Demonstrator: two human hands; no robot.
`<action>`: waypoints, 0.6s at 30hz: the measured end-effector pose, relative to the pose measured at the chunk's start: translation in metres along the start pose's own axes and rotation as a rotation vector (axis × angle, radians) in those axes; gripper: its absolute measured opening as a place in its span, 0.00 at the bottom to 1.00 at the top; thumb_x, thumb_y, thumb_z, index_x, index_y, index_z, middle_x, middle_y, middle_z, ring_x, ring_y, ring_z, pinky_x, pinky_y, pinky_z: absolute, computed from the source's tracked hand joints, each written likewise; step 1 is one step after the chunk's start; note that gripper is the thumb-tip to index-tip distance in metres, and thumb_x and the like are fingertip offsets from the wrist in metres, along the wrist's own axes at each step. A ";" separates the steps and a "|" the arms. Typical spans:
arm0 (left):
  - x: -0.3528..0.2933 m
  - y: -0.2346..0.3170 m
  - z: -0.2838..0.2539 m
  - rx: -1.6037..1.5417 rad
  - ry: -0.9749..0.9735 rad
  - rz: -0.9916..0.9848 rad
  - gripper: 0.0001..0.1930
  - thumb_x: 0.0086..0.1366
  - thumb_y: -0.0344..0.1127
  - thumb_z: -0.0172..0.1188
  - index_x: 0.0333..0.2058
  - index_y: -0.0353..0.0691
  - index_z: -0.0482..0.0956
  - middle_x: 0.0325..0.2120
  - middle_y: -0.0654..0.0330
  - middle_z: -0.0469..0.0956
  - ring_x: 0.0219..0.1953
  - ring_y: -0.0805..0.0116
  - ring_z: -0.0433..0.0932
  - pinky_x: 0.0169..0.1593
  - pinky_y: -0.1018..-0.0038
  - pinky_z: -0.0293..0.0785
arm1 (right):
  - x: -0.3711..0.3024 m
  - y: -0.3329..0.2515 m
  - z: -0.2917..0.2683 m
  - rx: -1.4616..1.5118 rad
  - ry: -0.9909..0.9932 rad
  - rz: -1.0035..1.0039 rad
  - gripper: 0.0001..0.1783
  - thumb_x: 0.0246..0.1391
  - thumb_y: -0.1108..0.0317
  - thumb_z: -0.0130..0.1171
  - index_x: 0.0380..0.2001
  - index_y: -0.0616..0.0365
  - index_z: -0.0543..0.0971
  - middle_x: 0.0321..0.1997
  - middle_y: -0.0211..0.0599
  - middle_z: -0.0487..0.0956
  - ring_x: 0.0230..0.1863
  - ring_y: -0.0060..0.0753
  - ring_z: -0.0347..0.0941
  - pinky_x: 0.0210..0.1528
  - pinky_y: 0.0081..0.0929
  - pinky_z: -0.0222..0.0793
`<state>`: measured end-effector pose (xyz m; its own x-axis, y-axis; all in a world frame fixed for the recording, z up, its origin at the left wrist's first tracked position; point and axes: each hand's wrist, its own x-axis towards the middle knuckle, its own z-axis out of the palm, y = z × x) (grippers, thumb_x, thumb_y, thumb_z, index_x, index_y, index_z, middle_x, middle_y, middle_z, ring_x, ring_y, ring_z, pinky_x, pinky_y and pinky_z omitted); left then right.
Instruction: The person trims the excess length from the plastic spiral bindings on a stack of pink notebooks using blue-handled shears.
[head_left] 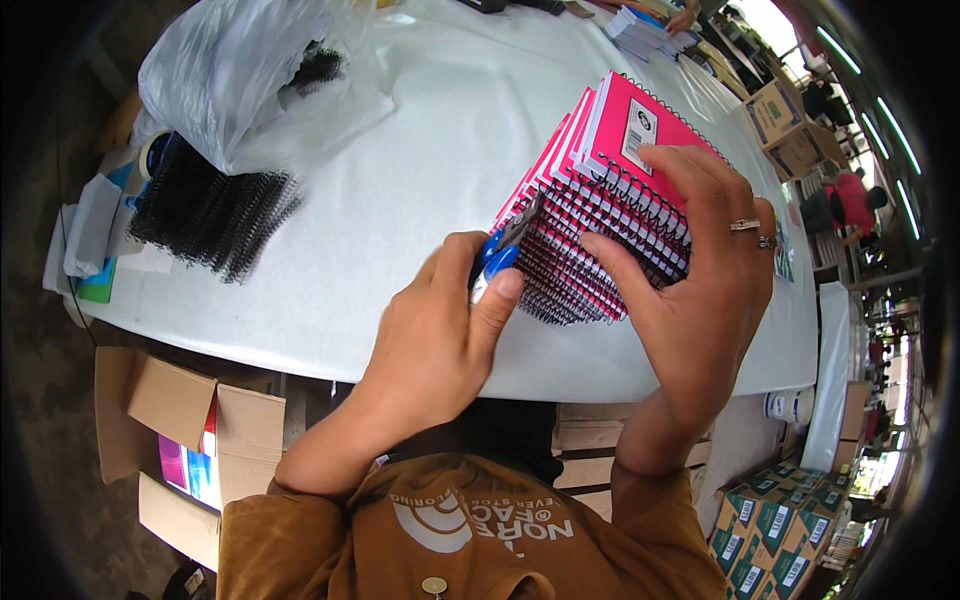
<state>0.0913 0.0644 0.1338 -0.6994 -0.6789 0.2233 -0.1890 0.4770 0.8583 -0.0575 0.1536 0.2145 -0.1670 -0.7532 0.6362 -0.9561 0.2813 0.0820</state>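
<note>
A tall stack of spiral notebooks (602,128) with pink covers and black coils stands in front of me, coil edges toward me. My left hand (425,325) is closed around blue-handled pliers (496,258), whose dark metal jaws reach the coil ends at the stack's left corner. Whether the jaws grip a wire, I cannot tell. On the stack's right side, my right hand (715,255) grips the upper notebooks, its thumb against the coils and its fingers bent over the top cover. A white label (638,135) shows on that cover.
On the white-covered table (390,190), black coils (205,210) lie at left beside a clear plastic bag (240,90) holding more coils. Below the table's edge stands an open cardboard box (170,400). Stacked books (640,32) and another person's hand (684,18) are at the far side.
</note>
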 end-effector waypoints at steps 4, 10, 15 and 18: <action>0.002 -0.005 -0.006 -0.593 -0.290 -0.205 0.27 0.68 0.54 0.38 0.47 0.33 0.66 0.37 0.51 0.75 0.35 0.57 0.76 0.39 0.65 0.70 | 0.000 -0.001 -0.001 -0.072 -0.064 0.000 0.39 0.25 0.60 0.73 0.48 0.48 0.72 0.48 0.31 0.72 0.48 0.32 0.67 0.49 0.32 0.57; 0.002 -0.015 -0.009 -1.284 -0.529 -0.498 0.32 0.66 0.60 0.34 0.50 0.35 0.66 0.34 0.52 0.75 0.35 0.60 0.76 0.38 0.68 0.71 | -0.001 0.002 0.002 -0.078 -0.045 -0.016 0.41 0.23 0.58 0.73 0.49 0.48 0.71 0.48 0.31 0.72 0.49 0.32 0.66 0.49 0.32 0.57; -0.002 -0.008 0.008 -0.043 0.000 -0.060 0.25 0.67 0.51 0.42 0.48 0.33 0.66 0.33 0.54 0.76 0.35 0.62 0.76 0.38 0.73 0.68 | -0.002 0.000 0.002 -0.113 -0.071 -0.012 0.42 0.24 0.58 0.73 0.50 0.47 0.70 0.49 0.32 0.71 0.51 0.32 0.66 0.51 0.32 0.56; -0.001 -0.020 0.007 -0.750 -0.291 -0.267 0.29 0.67 0.56 0.37 0.49 0.32 0.65 0.34 0.53 0.75 0.36 0.59 0.76 0.41 0.66 0.70 | -0.002 -0.004 0.001 -0.132 -0.096 0.009 0.43 0.24 0.57 0.73 0.51 0.48 0.69 0.49 0.32 0.71 0.51 0.32 0.66 0.52 0.33 0.55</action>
<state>0.0912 0.0594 0.1131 -0.8653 -0.4964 -0.0699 0.0623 -0.2449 0.9675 -0.0539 0.1537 0.2123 -0.2036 -0.8017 0.5620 -0.9156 0.3592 0.1808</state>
